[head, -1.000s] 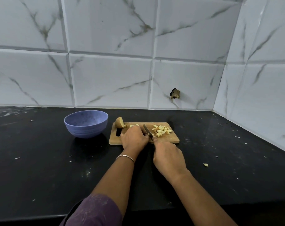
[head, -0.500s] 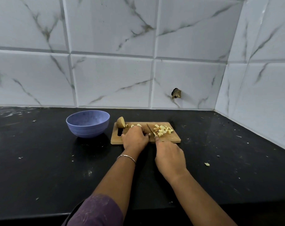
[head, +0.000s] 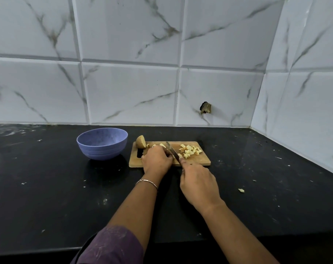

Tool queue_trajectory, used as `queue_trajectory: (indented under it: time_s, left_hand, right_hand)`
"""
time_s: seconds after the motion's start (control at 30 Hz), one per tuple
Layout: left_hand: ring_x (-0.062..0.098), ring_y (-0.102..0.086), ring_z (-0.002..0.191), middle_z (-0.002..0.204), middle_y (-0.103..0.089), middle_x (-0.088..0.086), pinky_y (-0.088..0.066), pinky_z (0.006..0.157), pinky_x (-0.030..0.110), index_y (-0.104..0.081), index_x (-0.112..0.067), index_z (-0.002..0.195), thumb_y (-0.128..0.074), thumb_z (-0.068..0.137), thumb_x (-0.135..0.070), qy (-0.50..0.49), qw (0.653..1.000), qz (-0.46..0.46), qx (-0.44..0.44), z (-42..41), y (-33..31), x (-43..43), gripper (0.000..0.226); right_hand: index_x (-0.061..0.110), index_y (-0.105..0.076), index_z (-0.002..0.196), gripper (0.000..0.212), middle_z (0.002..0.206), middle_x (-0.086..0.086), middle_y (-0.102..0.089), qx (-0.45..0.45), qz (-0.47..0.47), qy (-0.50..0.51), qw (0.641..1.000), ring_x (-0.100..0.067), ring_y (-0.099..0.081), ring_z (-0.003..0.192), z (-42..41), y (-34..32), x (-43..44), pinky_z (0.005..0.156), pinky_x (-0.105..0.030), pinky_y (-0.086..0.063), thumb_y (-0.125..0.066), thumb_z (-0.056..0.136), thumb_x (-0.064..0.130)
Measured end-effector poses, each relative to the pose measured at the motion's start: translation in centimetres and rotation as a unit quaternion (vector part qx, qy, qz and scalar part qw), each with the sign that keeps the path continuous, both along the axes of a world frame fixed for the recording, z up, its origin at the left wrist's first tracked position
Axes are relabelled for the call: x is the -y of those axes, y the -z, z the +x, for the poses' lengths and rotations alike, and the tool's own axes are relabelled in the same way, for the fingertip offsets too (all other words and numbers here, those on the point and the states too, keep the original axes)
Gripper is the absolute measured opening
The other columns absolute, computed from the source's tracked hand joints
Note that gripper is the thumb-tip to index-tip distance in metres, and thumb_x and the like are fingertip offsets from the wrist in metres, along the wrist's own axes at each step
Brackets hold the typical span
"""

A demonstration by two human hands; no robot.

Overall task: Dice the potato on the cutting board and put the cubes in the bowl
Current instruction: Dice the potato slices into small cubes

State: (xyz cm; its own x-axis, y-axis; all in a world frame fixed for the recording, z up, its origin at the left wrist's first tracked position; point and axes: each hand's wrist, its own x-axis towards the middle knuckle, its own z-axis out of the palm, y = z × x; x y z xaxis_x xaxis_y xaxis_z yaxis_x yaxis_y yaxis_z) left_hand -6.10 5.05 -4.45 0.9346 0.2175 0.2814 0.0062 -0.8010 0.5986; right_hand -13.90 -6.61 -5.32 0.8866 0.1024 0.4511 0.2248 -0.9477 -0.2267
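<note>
Left hand (head: 156,159): forearm comes in from the near edge of the surface (head: 47,187), palm down over the middle of the cutting board (head: 200,161). Fingers curled down, pinning a potato piece (head: 162,145); only its pale edges show past the knuckles, the rest is hidden. A thin bracelet (head: 146,182) sits at the wrist and a purple sleeve (head: 110,246) at the upper arm.

Right hand (head: 198,181): at the board's near edge, back of hand up, fingers wrapped round the handle of the knife (head: 172,150); the handle is hidden inside the grip. The blade slants toward the board's far edge, just beside the left knuckles, between them and the cubes (head: 190,150).

Potato: cubes pale yellow, some with brown skin faces, heaped loosely on the right half of the board. An uncut potato half (head: 140,141), skin on and cut face pale, stands at the board's far left corner.

Board: wooden, set toward the far edge of the black, speckled surface. The bowl (head: 102,143) is blue and sits just left of the board; no cubes show in the part of its inside that is visible. One stray piece (head: 241,190) lies on the surface right of the right hand.
</note>
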Motion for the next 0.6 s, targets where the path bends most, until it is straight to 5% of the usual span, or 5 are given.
queue_trajectory:
  time_s: [0.6]
  left_hand:
    - [0.019, -0.059, 0.110, 0.107, -0.070, -0.003, -0.036, 0.100, 0.039, -0.073, -0.027, 0.101, -0.062, 0.090, -0.032, -0.011, 1.000, 0.008, 0.003, -0.07, -0.01, 0.12, 0.016]
  right_hand:
    - [0.023, -0.027, 0.155, 0.054, 0.113, -0.003, -0.061, -0.006, -0.095, 0.017, 0.995, -0.017, -0.063, 0.095, -0.07, -0.30, -0.67, 0.070, -0.029, -0.048, -0.041, 0.105, 0.010]
